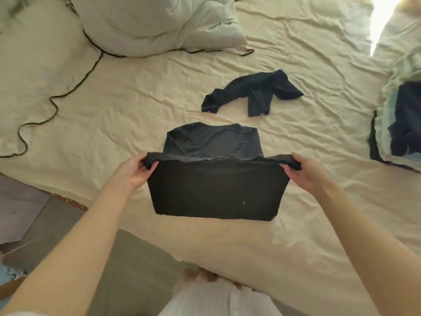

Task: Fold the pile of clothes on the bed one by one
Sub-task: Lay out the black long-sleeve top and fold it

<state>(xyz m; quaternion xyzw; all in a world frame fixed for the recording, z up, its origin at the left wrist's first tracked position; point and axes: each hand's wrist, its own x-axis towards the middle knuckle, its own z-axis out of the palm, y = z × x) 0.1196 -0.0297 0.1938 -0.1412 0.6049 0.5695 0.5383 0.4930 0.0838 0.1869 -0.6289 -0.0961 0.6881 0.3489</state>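
Observation:
A black garment (pixel 214 188) is held up above the cream bed sheet (pixel 136 115), stretched flat between both hands. My left hand (pixel 134 172) grips its upper left corner and my right hand (pixel 305 172) grips its upper right corner. The far part of the same garment (pixel 211 140) drapes down onto the sheet behind the raised edge. A crumpled dark navy garment (pixel 255 92) lies on the sheet farther back, apart from both hands.
A white duvet heap (pixel 155 23) sits at the back. A black cable (pixel 68 87) snakes over the left side of the bed. At the right edge lies a pale cloth over dark clothes (pixel 403 124). The grey floor (pixel 127 270) shows at the lower left.

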